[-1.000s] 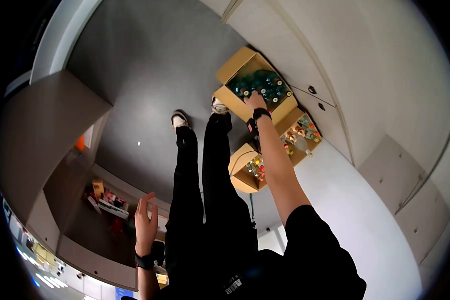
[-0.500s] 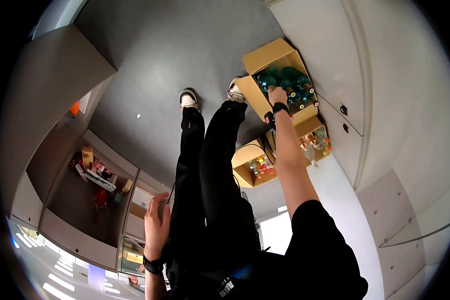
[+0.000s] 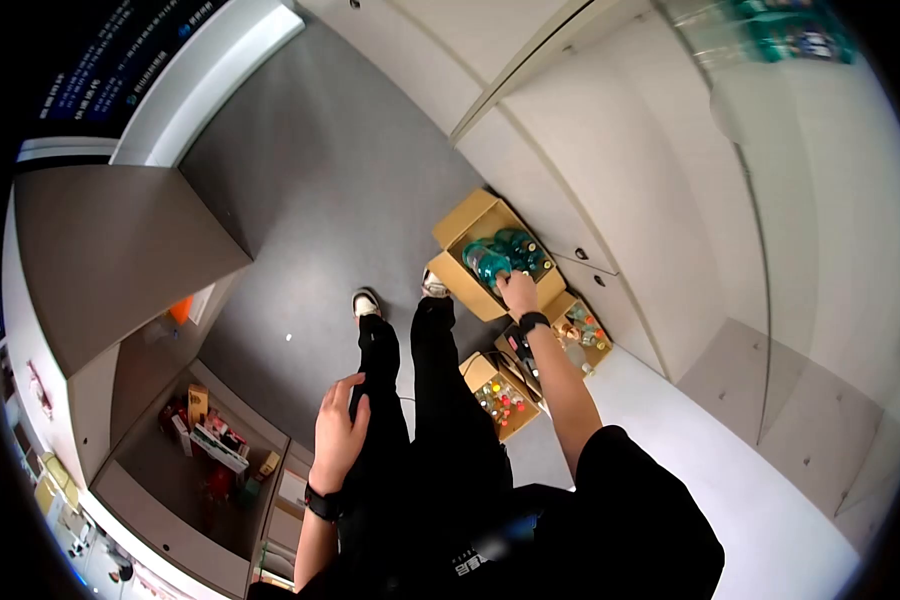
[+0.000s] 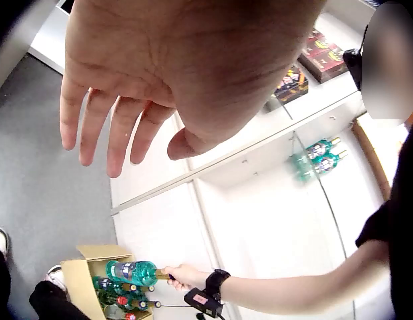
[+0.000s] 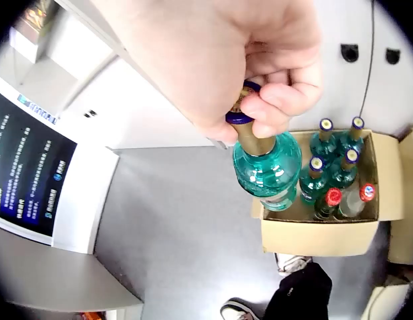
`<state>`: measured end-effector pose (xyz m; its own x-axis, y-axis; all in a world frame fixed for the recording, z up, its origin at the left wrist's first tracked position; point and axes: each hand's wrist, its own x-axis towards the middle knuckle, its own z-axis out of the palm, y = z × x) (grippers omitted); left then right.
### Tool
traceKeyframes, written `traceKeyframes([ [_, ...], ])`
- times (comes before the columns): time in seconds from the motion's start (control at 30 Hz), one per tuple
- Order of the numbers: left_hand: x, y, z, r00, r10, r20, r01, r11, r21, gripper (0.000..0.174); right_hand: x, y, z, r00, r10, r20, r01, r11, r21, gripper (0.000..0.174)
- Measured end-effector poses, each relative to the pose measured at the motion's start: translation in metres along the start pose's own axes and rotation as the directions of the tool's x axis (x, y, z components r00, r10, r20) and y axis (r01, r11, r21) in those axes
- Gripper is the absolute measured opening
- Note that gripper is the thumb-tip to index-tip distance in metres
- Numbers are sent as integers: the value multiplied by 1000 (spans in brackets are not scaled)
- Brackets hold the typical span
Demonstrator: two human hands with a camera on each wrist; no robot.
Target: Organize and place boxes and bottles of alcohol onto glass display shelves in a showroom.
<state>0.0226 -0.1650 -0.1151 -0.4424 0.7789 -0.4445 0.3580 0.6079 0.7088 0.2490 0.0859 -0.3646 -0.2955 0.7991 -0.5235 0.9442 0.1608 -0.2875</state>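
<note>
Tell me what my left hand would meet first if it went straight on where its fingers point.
Likely the black left trouser leg ahead of your left hand in the head view. Depth is unclear, so it might pass above that toward the grey floor.

Floor (image 3: 300, 230): smooth grey, catching a soft pale sheen | Cabinets (image 5: 346, 90): off-white, flat-fronted, small dark handles (image 5: 350, 53) set side by side | Screen (image 5: 30, 153): dark, lines of white and blue text, white ledge (image 5: 86, 200) between it and floor | Opposite the cabinets: taupe unit (image 3: 120, 260) with a dark open recess (image 3: 160, 470)
</note>
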Motion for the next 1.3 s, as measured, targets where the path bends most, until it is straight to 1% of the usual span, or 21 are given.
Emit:
traceKeyframes([
  [0.17, 6, 16, -15, 974, 223, -33, -221, 974, 53, 30, -82, -24, -98, 985, -140, -101, 149, 985, 89, 33],
  [0.3, 24, 33, -20, 905, 425, 13, -424, 900, 98, 47, -176, -70, -195, 967, -190, -168, 214, 967, 138, 32],
  [0.37, 32, 60, -17, 820, 562, 103, -572, 806, 154, 65, -220, -85, -237, 950, -245, -196, 287, 930, 229, 31],
  [0.43, 33, 99, -21, 713, 663, 230, -696, 710, 108, 84, -265, -103, -273, 959, -203, -198, 252, 931, 265, 31],
  [0.47, 34, 115, -15, 593, 771, 232, -800, 598, 56, 93, -292, -120, -297, 970, -180, -165, 225, 923, 313, 32],
  [0.5, 35, 131, -8, 493, 840, 226, -861, 508, -10, 90, -310, -127, -311, 975, -167, -144, 209, 907, 365, 29],
  [0.53, 36, 141, 0, 478, 843, 247, -844, 519, -136, 86, -324, -131, -322, 939, -271, -211, 327, 891, 316, 26],
  [0.57, 34, 148, 4, 460, 845, 273, -812, 525, -256, 83, -333, -128, -324, 929, -278, -244, 349, 878, 327, 24],
  [0.63, 30, 156, 4, 432, 861, 266, -835, 494, -242, 76, -343, -127, -329, 912, -299, -282, 383, 867, 318, 23],
  [0.7, 33, 152, 12, 429, 863, 265, -847, 487, -214, 81, -344, -125, -322, 920, -246, -304, 349, 868, 353, 23],
  [0.73, 37, 147, 19, 466, 825, 319, -807, 545, -229, 80, -343, -122, -317, 891, -251, -379, 391, 849, 356, 22],
  [0.77, 36, 150, 19, 448, 839, 310, -819, 524, -235, 77, -348, -125, -318, 895, -215, -390, 397, 782, 480, 22],
  [0.83, 36, 160, 14, 507, 774, 379, -756, 611, -235, 74, -346, -113, -305, 927, -130, -351, 366, 514, 776, 29],
  [0.87, 38, 162, 13, 503, 799, 329, -755, 592, -281, 72, -348, -106, -302, 914, -133, -384, 404, 394, 825, 41],
  [0.9, 39, 172, 8, 491, 805, 334, -771, 580, -264, 72, -346, -100, -299, 905, -133, -405, 424, 378, 823, 41],
  [0.97, 35, 186, -6, 544, 806, 234, -729, 592, -343, 72, -341, -90, -291, 815, -153, -558, 568, 400, 720, 49],
  [1.0, 34, 195, -14, 575, 784, 234, -717, 621, -316, 72, -345, -90, -295, 872, -127, -472, 467, 501, 728, 53],
  [1.1, 39, 219, -29, 577, 806, 132, -705, 573, -419, 70, -332, -95, -282, 841, -172, -513, 512, 562, 650, 58],
  [1.17, 27, 245, -42, 568, 821, 60, -674, 505, -538, 63, -328, -112, -285, 843, -192, -503, 517, 549, 657, 69],
  [1.27, 16, 267, -44, 558, 829, -34, -697, 445, -563, 61, -312, -143, -285, 669, -366, -647, 727, 506, 465, 80],
  [1.3, 8, 273, -43, 606, 793, -65, -654, 450, -608, 61, -307, -157, -286, 604, -417, -679, 781, 476, 403, 84],
])
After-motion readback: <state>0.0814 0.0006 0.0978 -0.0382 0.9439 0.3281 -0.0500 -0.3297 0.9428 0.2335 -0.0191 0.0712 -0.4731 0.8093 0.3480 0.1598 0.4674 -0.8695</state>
